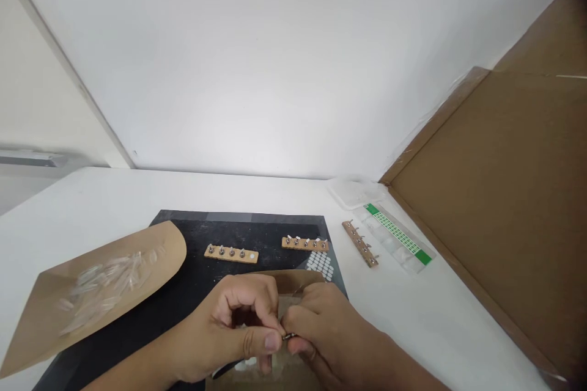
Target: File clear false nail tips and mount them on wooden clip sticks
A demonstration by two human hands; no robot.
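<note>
- Small metal piece (pixel 288 336) sits low, at six o'clock in my view; my left hand (pixel 224 339) pinches it between thumb and finger, and my right hand (pixel 328 324) grips its other end.
- Black mat (pixel 188 287) spreads beyond my hands, over a white table (pixel 252 192).
- From my grip, a strip with four metal posts (pixel 232 254) lies at eleven o'clock; a second strip (pixel 305 244) at twelve, just beside white ovals (pixel 320 266).
- Third strip (pixel 360 244) lies off the mat at one, near a clear case with a green label (pixel 398 229).
- Brown sheet (pixel 43 296) bears clear plastic pieces (pixel 112 278) at nine.
- White wall (pixel 257 73) rises at twelve; brown cardboard (pixel 495 195) stands at two.
</note>
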